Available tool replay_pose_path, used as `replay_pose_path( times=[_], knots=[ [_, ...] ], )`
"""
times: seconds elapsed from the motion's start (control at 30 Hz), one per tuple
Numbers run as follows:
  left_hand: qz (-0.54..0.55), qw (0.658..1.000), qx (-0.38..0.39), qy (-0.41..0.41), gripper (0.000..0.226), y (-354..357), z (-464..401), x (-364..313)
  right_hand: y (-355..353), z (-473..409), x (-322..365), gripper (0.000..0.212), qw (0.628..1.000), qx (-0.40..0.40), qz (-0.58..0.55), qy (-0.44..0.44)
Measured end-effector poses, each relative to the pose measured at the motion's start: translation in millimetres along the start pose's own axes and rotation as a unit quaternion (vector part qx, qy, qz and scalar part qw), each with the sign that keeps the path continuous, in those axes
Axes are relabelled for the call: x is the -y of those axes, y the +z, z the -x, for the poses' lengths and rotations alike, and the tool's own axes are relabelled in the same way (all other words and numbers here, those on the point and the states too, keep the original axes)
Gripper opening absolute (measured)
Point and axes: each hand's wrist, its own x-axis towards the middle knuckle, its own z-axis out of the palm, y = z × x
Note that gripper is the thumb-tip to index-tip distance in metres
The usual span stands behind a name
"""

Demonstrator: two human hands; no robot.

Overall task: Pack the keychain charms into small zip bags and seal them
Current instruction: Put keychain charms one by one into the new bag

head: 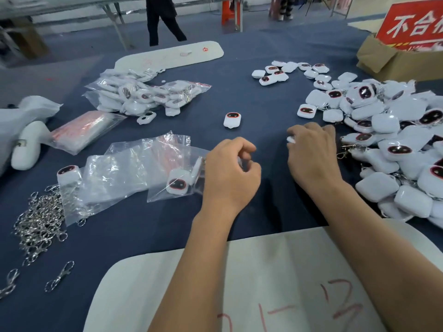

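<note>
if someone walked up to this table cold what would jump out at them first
Probably the big heap of white charms with dark red-rimmed faces, piled along the right side of the blue table. Next, the two bare hands at the centre: the left hand holds a clear zip bag with charms inside, while the right hand reaches toward the heap. A tangle of metal clasps glints at the near left.

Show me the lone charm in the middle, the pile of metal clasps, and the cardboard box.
lone charm (232, 120), head view, its white body.
pile of metal clasps (39, 221), head view, heap's middle.
cardboard box (383, 58), head view, front wall.
</note>
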Motion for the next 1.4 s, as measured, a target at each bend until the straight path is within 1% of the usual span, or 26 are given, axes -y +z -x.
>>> replay_pose_path(
  times=[0.03,0.07,0.1,0.13,0.17,0.23,0.27,0.3,0.4,0.47,0.57,0.77,0.9,1.0,1.17,1.4],
  knots=[
    [0.013,1.000,0.006,0.003,0.023,1,0,-1,-1,2,2,0.024,0.998,-0.029,-0.042,-0.025],
    [0.026,1.000,0.011,-0.002,0.023,2,0,-1,-3,6,6,0.020,0.991,-0.057,-0.114,-0.027],
    [0.036,0.999,0.012,-0.015,0.022,2,0,-1,-5,10,12,0.017,0.976,-0.076,-0.203,-0.018],
    [0.046,0.998,0.011,-0.035,0.020,2,-1,-1,-7,15,18,0.014,0.954,-0.074,-0.291,-0.002],
    [0.057,0.997,0.011,-0.060,0.017,2,-3,-1,-9,20,24,0.014,0.926,-0.049,-0.375,0.023],
    [0.108,0.988,0.020,-0.113,0.015,0,-4,0,-9,29,34,0.016,0.849,0.035,-0.523,0.070],
    [0.139,0.981,0.023,-0.132,0.017,-1,-5,0,-8,33,36,0.016,0.818,0.069,-0.566,0.075],
    [0.164,0.976,0.026,-0.144,0.020,-2,-5,0,-8,35,36,0.016,0.804,0.091,-0.583,0.067],
    [0.199,0.965,0.032,-0.167,0.021,-4,-6,-1,-3,36,30,0.018,0.801,0.111,-0.587,0.037],
    [0.192,0.964,0.028,-0.180,0.022,-3,-6,0,-1,35,27,0.022,0.800,0.122,-0.587,0.029],
    [0.186,0.960,0.008,-0.209,0.023,-2,-7,5,1,35,27,0.022,0.790,0.137,-0.596,0.035],
    [0.238,0.941,0.001,-0.239,0.022,-4,-8,10,0,37,28,0.021,0.760,0.146,-0.632,0.033],
    [0.259,0.932,0.006,-0.253,0.020,-6,-8,11,0,38,27,0.016,0.756,0.145,-0.638,0.038],
    [0.275,0.928,0.010,-0.253,0.018,-7,-8,10,1,37,26,0.017,0.751,0.142,-0.644,0.035],
    [0.295,0.924,0.008,-0.242,0.019,-10,-7,6,2,38,27,0.024,0.760,0.127,-0.637,0.008],
    [0.316,0.920,0.015,-0.230,0.021,-14,-6,3,0,41,29,0.025,0.775,0.110,-0.622,-0.021]
  ],
)
